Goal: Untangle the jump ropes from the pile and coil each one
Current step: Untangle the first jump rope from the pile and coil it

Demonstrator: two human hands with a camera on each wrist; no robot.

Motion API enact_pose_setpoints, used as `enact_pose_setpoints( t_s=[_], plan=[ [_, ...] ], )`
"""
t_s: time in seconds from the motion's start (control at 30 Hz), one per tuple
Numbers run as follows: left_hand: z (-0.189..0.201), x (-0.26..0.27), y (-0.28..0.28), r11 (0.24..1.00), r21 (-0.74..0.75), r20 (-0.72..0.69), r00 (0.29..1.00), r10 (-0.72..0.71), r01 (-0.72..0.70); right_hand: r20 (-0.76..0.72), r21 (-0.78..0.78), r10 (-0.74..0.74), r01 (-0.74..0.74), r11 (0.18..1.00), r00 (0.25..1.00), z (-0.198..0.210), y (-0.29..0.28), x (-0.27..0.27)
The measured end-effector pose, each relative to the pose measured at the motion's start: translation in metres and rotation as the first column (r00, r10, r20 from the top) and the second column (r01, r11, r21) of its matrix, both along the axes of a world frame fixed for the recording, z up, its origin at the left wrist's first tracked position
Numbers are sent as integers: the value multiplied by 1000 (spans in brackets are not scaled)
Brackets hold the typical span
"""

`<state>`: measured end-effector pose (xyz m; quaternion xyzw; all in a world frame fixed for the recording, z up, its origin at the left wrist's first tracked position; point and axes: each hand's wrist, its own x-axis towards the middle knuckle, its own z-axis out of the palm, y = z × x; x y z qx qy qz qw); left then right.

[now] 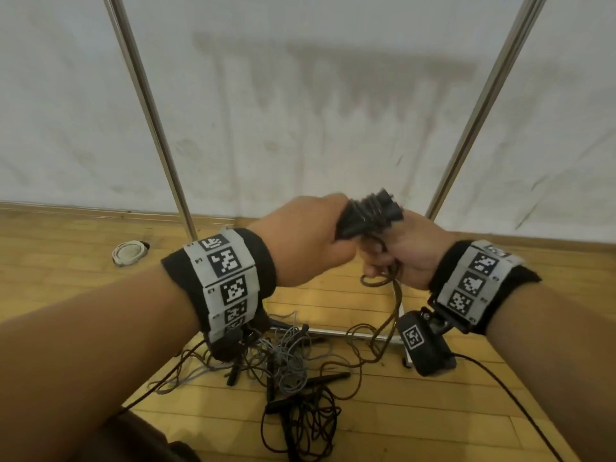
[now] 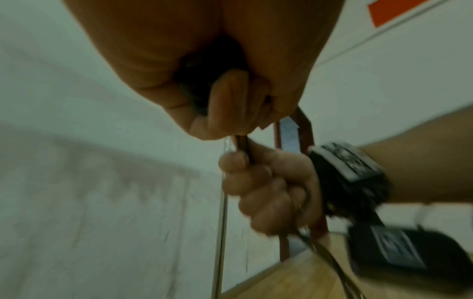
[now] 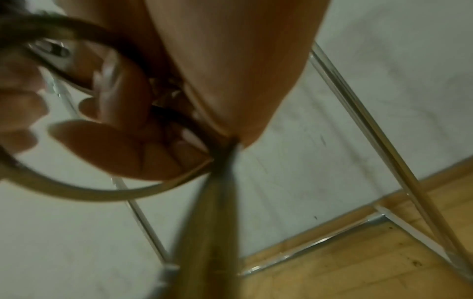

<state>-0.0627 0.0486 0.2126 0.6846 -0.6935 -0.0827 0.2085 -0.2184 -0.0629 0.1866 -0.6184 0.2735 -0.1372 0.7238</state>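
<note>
While both hands (image 1: 301, 243) are gripping one rope's handles (image 1: 368, 215) and cord (image 1: 396, 295), coiling is seemingly underway, needing more slack from the pile (image 1: 290, 365).

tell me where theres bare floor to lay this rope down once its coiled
Bare wood floor lies far left by the white round floor fitting, and right of the wheeled metal frame foot. The middle below both hands is crowded: the tangled rope pile with black handles sprawls there.
</note>
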Motion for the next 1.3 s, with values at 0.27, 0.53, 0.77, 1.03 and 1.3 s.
enact_pose_setpoints(
  t_s=[0.27, 0.53, 0.77, 1.03, 1.3],
  plan=[
    [-18, 27, -22, 878, 243, 237, 903, 358, -412, -546, -540, 67, -412, 734, 835, -10, 36, 5],
    [-37, -14, -6, 838, 541, 403, 898, -176, -78, -644, -731, -6, -612, 303, 765, 43, 20, -8],
    [-13, -4, 12, 970, 223, 160, 979, -130, 93, -321, -603, -21, -187, 775, 947, 12, -20, -16],
    [-5, 34, -12, 933, 133, 230, 926, 299, -334, -583, -511, 91, -452, 731, 807, -20, 26, 6],
    [-42, -5, -13, 825, 554, 455, 870, -191, -108, -751, -645, 43, -746, 167, 659, 30, 45, 0]
  ],
)
